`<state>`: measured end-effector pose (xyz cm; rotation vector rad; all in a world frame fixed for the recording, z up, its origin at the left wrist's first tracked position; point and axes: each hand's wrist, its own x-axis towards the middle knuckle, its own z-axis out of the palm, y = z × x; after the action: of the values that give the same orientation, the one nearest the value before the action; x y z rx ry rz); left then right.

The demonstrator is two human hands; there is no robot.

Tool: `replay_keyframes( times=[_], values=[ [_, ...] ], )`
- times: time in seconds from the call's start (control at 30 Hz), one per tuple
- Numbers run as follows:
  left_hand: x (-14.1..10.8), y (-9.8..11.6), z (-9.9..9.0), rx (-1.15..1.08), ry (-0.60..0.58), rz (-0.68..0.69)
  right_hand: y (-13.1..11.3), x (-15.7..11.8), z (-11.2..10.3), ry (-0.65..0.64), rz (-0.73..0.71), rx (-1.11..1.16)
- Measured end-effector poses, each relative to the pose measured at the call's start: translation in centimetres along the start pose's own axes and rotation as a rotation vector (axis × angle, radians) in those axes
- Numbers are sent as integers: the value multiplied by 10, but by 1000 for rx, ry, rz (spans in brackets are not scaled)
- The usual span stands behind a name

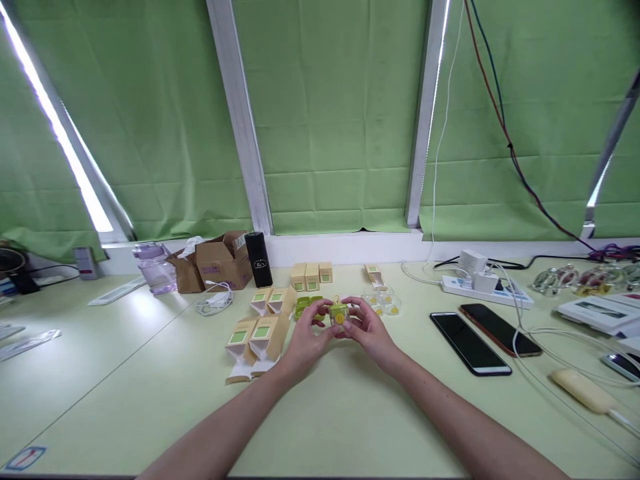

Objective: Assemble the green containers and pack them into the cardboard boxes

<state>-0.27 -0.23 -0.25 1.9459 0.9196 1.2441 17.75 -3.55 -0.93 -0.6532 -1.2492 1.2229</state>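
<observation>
Between the fingertips of both hands is a small clear case (339,314) with green inside, a round yellow label and a loop on top. My left hand (309,338) pinches its left side, and my right hand (369,331) grips the right. Partly hidden behind my left hand lie green pieces (303,305). Clear pieces with yellow dots (387,301) sit just beyond my right hand. Opened tan boxes (267,333) with green squares stand left of my left hand, and closed tan boxes (312,276) are farther back.
Two phones (470,343) (500,328) and a white power strip (505,295) lie to the right, among white cables. At the back left are a purple bottle (157,269), a cardboard box (223,261) and a black cylinder (259,259). One open tan box (373,274) lies at the back.
</observation>
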Motion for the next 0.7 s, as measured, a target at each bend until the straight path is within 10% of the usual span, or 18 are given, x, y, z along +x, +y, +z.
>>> replay_keyframes(
  times=[0.7],
  values=[
    [1, -2, 1, 59, 87, 10, -2, 1, 1, 27, -25, -1]
  ],
)
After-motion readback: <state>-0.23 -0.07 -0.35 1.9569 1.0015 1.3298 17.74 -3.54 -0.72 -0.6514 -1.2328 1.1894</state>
